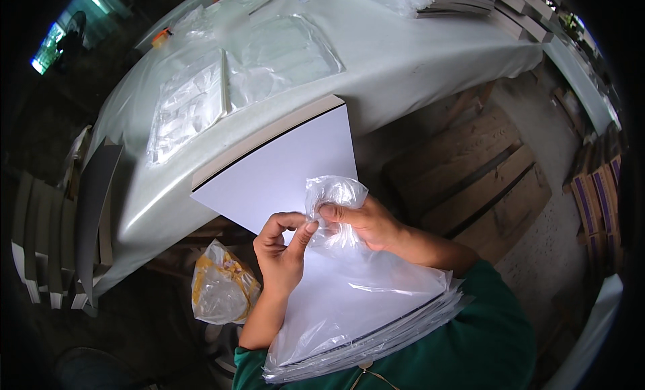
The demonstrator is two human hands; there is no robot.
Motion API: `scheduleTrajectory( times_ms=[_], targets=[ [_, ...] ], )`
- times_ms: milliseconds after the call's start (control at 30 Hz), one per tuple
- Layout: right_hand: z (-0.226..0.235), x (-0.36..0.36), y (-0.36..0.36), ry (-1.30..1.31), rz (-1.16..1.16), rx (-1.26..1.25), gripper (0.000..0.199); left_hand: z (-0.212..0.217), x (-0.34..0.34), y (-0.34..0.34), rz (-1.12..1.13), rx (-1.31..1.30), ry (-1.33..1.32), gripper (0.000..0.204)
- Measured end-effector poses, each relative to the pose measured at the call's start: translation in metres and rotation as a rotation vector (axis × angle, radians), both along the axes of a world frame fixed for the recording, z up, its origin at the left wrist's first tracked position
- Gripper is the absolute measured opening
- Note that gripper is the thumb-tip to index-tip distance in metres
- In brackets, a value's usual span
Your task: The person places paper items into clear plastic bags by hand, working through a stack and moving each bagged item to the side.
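Observation:
A large white panel point(289, 158) with a thick beige edge and a thin dark line extends from my lap toward the table edge. Over its near part lies a clear plastic bag point(376, 279); how far the panel goes inside it I cannot tell. My left hand point(285, 242) pinches the bag's gathered film between thumb and fingertips. Close beside it, my right hand point(359, 222) grips a crumpled bunch of the same film, thumb on top. Under the near end, against my green shirt, rests a stack of clear plastic sleeves point(376, 339).
On the cloth-covered table point(403, 67) lie flat clear bags point(282, 54) and a plastic-wrapped pack point(191, 108). Dark and grey boards point(97, 215) stand at left. A plastic bag with yellow tape point(222, 286) hangs low left. Wooden pallets point(463, 168) lie at right.

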State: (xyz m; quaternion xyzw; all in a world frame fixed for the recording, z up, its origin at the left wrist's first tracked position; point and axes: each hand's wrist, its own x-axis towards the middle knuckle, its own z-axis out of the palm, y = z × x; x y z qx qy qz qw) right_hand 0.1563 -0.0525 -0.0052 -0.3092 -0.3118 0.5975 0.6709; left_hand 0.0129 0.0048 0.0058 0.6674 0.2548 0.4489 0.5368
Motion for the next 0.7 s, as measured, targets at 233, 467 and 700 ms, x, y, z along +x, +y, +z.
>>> scheduleTrajectory(
  times_ms=[233, 467, 700],
  targets=[
    [0.001, -0.005, 0.001, 0.007, -0.12, 0.013, 0.021, 0.001, -0.003, -0.001, -0.089, -0.09, -0.001, 0.012],
    [-0.003, -0.002, 0.0, -0.037, -0.063, -0.027, 0.025, -0.004, -0.01, 0.002, 0.011, 0.038, 0.067, 0.012],
    [0.004, -0.004, -0.002, 0.054, -0.072, 0.004, 0.023, -0.007, -0.004, 0.0, 0.121, 0.157, 0.165, 0.014]
  ],
)
